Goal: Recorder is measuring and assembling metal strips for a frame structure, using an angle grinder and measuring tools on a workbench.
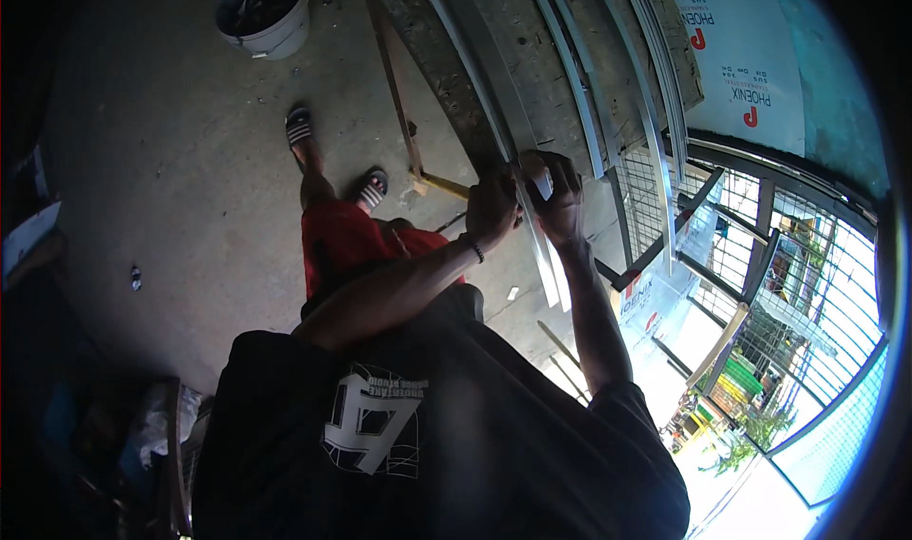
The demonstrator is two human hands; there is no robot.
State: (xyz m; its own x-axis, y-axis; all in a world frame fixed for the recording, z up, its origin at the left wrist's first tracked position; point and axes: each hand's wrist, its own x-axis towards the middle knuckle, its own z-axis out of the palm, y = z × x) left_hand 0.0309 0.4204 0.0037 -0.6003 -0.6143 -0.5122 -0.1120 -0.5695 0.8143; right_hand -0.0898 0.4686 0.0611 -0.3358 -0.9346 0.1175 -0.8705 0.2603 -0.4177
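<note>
A long silvery metal strip (508, 113) runs from the far edge of the workbench (532, 65) toward me, its near end hanging past the bench. My left hand (492, 208) is closed around the strip near the bench's near end. Just right of it, my right hand (559, 193) grips the same strip, thumb and fingers curled against it. A pale, shiny patch shows between the right fingers; I cannot make out whether it is a separate piece. More thin metal strips (575, 84) lie lengthwise on the bench to the right.
A white bucket (275, 41) with dark contents stands on the floor at the far left. Metal bars and mesh panels (750, 217) rise at the right, near a printed white sheet (741, 75). A wooden leg (397, 84) slants beside the bench, close to my sandalled feet.
</note>
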